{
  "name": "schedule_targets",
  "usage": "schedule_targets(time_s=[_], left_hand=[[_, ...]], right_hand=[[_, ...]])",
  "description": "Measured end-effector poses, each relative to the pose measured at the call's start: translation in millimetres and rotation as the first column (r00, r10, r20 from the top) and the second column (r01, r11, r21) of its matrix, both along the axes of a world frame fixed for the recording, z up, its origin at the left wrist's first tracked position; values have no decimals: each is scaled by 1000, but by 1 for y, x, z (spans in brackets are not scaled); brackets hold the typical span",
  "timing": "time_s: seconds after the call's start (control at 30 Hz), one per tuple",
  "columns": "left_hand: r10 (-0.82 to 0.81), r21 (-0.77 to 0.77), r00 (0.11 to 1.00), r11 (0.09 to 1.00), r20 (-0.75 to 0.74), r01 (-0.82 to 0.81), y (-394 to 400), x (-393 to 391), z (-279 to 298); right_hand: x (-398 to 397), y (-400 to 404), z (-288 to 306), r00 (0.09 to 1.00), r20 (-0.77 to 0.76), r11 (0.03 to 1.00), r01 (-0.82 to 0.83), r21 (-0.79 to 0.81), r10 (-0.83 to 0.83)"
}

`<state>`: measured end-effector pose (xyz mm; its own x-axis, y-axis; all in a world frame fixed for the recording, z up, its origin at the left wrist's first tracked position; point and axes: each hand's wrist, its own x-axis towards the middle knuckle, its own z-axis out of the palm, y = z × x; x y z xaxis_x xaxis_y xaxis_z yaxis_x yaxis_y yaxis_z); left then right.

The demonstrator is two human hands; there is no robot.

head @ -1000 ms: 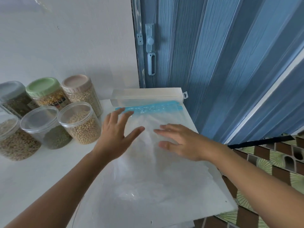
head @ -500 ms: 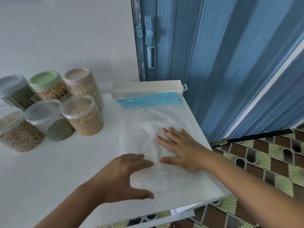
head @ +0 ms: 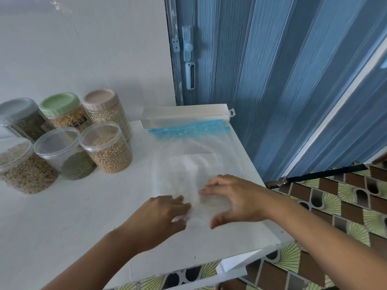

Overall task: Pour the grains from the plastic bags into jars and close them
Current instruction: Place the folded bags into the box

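Observation:
An empty clear plastic bag (head: 188, 164) with a blue zip strip (head: 188, 129) lies flat on the white table (head: 73, 222). Its zip end points away from me. My left hand (head: 161, 216) is at the bag's near end, with fingers and thumb pinching the plastic. Beside it, my right hand (head: 236, 199) arches over the same end, fingertips and thumb pressing on the bag. Several lidded jars of grains stand at the back left, among them a soybean jar (head: 109, 151) and a jar of green grains (head: 67, 158).
A long white box (head: 186, 115) lies against the wall behind the bag. A blue folding door (head: 272, 80) stands to the right. The table's right and near edges drop to a patterned tile floor (head: 345, 206).
Both hands slid from the bag's middle back to its near end. The bag's near part no longer reaches the table's front edge. My left hand went from flat to pinching.

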<state>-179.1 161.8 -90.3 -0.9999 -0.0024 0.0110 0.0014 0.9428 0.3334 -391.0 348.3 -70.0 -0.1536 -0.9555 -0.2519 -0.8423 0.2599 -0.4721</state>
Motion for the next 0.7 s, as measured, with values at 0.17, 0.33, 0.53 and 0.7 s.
schedule_targets(time_s=[0.17, 0.33, 0.53, 0.7], left_hand=[[182, 172, 983, 968, 15, -181, 1, -1, 5], [225, 246, 972, 940, 67, -235, -3, -8, 15], [200, 375, 954, 886, 225, -275, -17, -13, 45], [259, 311, 932, 890, 254, -333, -38, -5, 81]], right_hand=[[5, 2, 14, 991, -98, 979, -71, 194, 91], [8, -5, 21, 999, -37, 978, 30, 207, -23], [-3, -18, 38, 995, -30, 966, 103, 236, -99], [-23, -33, 55, 992, 39, 958, 108, 265, -123]])
